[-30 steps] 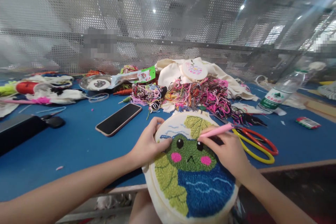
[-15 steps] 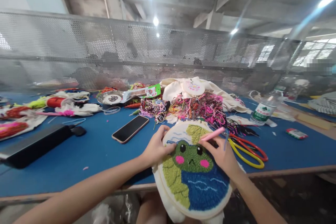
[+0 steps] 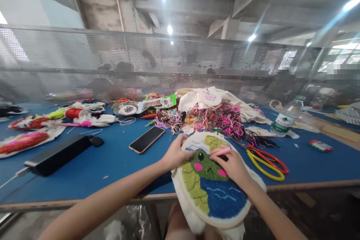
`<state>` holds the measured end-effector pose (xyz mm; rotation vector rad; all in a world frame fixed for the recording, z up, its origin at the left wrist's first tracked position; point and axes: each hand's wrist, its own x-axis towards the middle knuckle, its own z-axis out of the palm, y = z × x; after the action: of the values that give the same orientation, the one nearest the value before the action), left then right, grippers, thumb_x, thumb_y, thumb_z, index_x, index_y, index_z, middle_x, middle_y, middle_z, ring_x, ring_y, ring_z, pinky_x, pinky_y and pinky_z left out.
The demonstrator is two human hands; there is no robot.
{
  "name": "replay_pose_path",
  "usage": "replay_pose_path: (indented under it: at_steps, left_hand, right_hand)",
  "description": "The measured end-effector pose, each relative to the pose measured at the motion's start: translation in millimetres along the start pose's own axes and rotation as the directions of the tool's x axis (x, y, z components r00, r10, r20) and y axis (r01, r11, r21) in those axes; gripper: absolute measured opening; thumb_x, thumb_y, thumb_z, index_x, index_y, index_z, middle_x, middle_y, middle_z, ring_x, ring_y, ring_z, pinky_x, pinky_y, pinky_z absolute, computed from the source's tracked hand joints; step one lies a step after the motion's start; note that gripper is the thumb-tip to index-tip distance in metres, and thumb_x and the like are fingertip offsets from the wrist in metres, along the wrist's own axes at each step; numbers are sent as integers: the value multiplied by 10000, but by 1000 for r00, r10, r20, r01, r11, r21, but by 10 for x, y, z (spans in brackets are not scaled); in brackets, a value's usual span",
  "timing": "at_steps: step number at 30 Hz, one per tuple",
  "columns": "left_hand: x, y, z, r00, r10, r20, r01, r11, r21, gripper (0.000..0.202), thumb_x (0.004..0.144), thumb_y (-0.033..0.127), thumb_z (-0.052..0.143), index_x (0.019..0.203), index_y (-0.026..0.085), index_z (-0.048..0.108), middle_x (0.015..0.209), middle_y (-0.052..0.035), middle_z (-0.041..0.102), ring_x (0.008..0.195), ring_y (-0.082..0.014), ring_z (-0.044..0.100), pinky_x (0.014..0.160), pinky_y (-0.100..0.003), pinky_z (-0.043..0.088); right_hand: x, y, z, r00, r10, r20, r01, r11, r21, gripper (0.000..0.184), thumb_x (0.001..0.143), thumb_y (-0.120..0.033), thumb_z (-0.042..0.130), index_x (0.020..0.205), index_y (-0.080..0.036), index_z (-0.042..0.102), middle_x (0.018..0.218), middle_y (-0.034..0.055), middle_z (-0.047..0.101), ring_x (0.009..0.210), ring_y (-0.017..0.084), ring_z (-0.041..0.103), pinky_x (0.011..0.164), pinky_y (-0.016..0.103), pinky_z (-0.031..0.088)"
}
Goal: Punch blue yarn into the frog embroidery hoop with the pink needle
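Note:
A round embroidery hoop stands tilted against the table's front edge. Its cloth carries a looped-yarn picture of a green frog with pink cheeks, above blue water. My left hand grips the hoop's upper left rim, thumb on the front and fingers partly hidden behind. In my right hand a pink punch needle is pinched, its tip end at the frog's head between the eyes. That hand covers the frog's right eye. Loose white cloth hangs around the hoop.
Scissors with red and yellow handles lie right of the hoop. A phone, a black box-like device and a metal dish are to the left. Tangled yarn lies behind, with a water bottle at right.
The punch needle has dropped from a raised slant to lie flatter and lower, with my right hand. The whole view has shifted slightly. My left hand keeps its hold on the rim.

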<state>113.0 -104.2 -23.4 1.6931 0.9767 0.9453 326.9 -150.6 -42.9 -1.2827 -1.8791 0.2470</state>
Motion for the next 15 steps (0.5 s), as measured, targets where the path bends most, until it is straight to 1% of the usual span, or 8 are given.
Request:
replay_pose_path:
  at_steps: [2,4,7,8,10,12,13,15]
  left_hand:
    - [41,47,-12,999,-49,5,49,998,-49,384,612,197,684,886,195,415,623,89,520,520,-86,474,478,-192,355]
    - [108,102,-51,996,-89,6,89,990,-110,405,555,156,718,858,188,451,601,97,524,516,-83,487,475,-186,361]
    - [251,183,-193,987,-158,-7,154,971,-184,417,476,86,755,824,166,540,661,71,599,593,-89,557,550,-185,419]
    - [303,202,-264,982,-191,0,187,962,-196,406,471,88,764,821,154,569,693,45,632,610,-100,580,575,-199,443]
    - [397,216,-426,958,-285,33,285,932,-223,377,485,134,779,821,134,605,668,-4,664,571,-145,613,567,-257,481]
    - [468,185,-581,930,-362,55,363,892,-269,370,528,177,771,859,119,615,664,-48,685,566,-184,640,576,-308,511]
    - [491,150,-641,919,-393,47,388,873,-295,387,530,162,768,880,117,608,666,-57,691,564,-190,646,580,-318,519]
    - [514,47,-706,906,-424,18,403,848,-345,408,540,133,756,913,114,592,675,-68,696,560,-193,651,584,-327,527]
  right_hand:
    - [21,1,-18,999,43,-2,-43,999,8,83,781,-273,635,751,-201,663,864,43,686,888,214,612,862,354,436]
    - [41,-22,-34,995,88,-37,-88,996,-6,108,789,-302,622,801,-201,659,893,45,681,896,214,607,856,349,431]
    - [127,-92,-23,991,123,-50,-123,992,-2,149,778,-346,627,826,-205,638,888,35,676,822,194,611,781,314,445]
    - [182,-117,-5,992,118,-36,-119,993,-12,161,770,-361,633,811,-206,630,879,32,673,795,187,609,757,302,444]
    - [325,-149,51,997,82,9,-81,995,-64,195,760,-391,634,740,-199,611,865,38,665,791,185,603,740,293,435]
    - [484,-144,128,995,56,82,-45,990,-135,234,750,-420,635,719,-191,599,793,44,656,731,188,592,665,284,422]
    - [557,-127,169,992,53,116,-36,989,-144,248,748,-430,633,721,-187,593,755,42,651,687,182,585,623,276,411]
    - [666,-70,245,986,54,159,-39,995,-93,261,765,-441,608,743,-181,588,714,33,646,631,167,575,573,259,394]
